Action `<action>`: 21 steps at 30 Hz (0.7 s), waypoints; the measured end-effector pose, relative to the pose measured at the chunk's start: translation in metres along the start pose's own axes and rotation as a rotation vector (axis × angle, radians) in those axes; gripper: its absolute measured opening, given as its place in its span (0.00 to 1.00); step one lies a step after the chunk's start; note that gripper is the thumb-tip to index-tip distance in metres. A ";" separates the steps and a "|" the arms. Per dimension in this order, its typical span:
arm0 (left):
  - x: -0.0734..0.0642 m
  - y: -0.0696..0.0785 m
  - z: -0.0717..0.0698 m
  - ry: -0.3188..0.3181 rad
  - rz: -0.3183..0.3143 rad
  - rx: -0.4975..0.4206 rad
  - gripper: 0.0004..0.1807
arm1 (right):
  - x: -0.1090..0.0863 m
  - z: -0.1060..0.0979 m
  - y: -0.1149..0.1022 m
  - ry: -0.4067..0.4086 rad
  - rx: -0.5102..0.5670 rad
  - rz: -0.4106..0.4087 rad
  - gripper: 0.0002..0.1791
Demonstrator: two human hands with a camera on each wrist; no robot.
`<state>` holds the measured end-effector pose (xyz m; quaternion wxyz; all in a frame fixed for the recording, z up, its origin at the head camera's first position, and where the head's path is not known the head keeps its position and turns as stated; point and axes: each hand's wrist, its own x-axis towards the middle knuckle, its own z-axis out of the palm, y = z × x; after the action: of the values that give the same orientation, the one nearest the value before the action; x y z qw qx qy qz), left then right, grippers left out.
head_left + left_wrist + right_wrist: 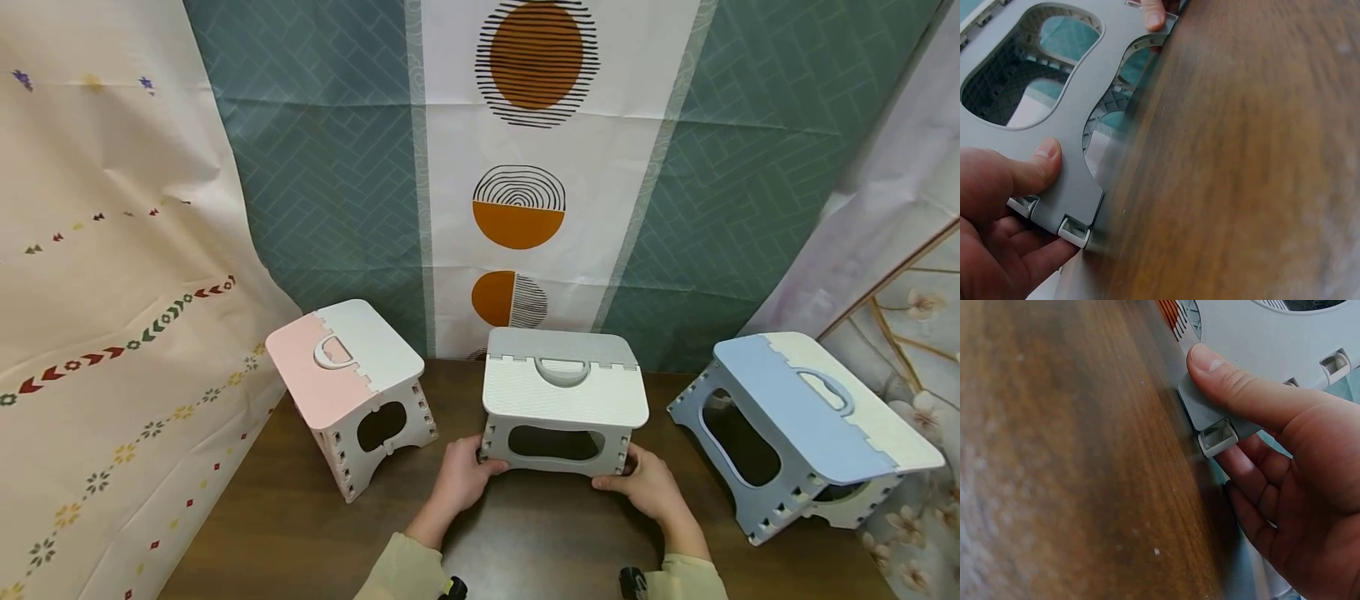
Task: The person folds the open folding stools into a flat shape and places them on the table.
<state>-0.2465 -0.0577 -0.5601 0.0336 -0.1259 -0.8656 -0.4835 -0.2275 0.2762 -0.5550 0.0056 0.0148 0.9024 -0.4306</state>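
Note:
A grey-and-white folding step stool [562, 396] stands in the middle of the wooden table, with its carry handle lying flat in the top. My left hand [461, 477] grips its lower left leg corner. In the left wrist view the thumb lies on the grey leg panel [1079, 169] and the fingers go behind its edge. At the opposite lower corner my right hand [651, 483] holds the other leg. The right wrist view has that thumb pressed on the front of the panel [1241, 334], fingers curled behind. Both feet sit at or very near the tabletop; contact is hard to tell.
A pink-and-white folding stool [322, 375] stands at the left, turned at an angle. At the right is a blue-and-cream one [810, 408], also angled. Patterned cloth [337, 167] hangs behind the brown table [555, 542], with more cloth at both sides.

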 end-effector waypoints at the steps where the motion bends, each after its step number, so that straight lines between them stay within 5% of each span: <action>1: 0.001 0.000 0.001 -0.001 0.008 0.001 0.12 | 0.000 0.000 0.001 0.002 0.002 0.006 0.35; 21: 0.003 0.000 0.001 -0.001 -0.026 0.016 0.11 | 0.002 0.001 0.003 -0.016 0.048 -0.001 0.33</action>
<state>-0.2493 -0.0556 -0.5600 0.0278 -0.1144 -0.8710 -0.4770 -0.2293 0.2779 -0.5579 0.0120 0.0111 0.8918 -0.4522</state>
